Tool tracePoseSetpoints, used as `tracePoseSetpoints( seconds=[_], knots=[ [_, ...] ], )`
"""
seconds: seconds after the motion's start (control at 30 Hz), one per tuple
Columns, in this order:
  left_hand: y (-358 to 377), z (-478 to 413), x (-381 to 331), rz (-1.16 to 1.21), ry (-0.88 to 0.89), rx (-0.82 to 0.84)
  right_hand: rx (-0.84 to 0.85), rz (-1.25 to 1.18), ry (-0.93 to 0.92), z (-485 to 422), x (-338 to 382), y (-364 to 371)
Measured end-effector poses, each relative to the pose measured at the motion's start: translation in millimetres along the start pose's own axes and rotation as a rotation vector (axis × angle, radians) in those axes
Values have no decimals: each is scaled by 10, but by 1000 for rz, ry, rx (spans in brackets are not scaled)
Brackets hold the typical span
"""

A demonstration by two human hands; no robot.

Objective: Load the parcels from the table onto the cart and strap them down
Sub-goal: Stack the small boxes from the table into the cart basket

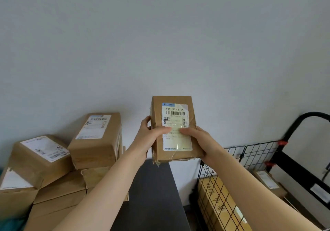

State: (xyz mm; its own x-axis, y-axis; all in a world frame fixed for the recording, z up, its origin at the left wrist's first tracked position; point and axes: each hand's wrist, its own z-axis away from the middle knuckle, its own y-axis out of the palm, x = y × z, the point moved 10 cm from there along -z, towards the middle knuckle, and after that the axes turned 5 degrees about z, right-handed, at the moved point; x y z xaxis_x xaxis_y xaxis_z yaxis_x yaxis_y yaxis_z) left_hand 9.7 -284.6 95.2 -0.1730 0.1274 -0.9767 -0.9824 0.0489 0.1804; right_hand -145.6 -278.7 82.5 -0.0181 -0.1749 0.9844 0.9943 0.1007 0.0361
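Note:
A small brown parcel (174, 105) with a white shipping label is held up in the air in front of the wall. My left hand (148, 138) grips its left side and my right hand (201, 139) grips its right side, both thumbs on the label. A pile of several brown parcels (96, 141) lies on the dark table (153, 195) at the left. The cart (289, 161), with a black wire-mesh side and a black handle, stands at the right with parcels (214, 200) inside it.
A plain white wall fills the upper view. The cart's handle (310, 114) curves up at the far right, with red clips (283, 143) on the mesh. Something teal (10, 223) shows at the bottom left corner.

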Motion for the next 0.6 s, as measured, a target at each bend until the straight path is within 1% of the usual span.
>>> tracePoseSetpoints(
  seconds=[0.13, 0.23, 0.4, 0.6],
  knots=[
    [424, -90, 354, -68, -63, 40, -80, -26, 43, 120, -264, -508],
    [883, -139, 616, -111, -113, 82, -143, -47, 75, 229, -460, -1002],
    [1868, -146, 1014, -130, -177, 168, -228, -86, 120, 404, -765, -2026],
    [3087, -208, 1580, -147, -238, 199, -320, -58, 179, 616, -1073, -3340]
  ],
)
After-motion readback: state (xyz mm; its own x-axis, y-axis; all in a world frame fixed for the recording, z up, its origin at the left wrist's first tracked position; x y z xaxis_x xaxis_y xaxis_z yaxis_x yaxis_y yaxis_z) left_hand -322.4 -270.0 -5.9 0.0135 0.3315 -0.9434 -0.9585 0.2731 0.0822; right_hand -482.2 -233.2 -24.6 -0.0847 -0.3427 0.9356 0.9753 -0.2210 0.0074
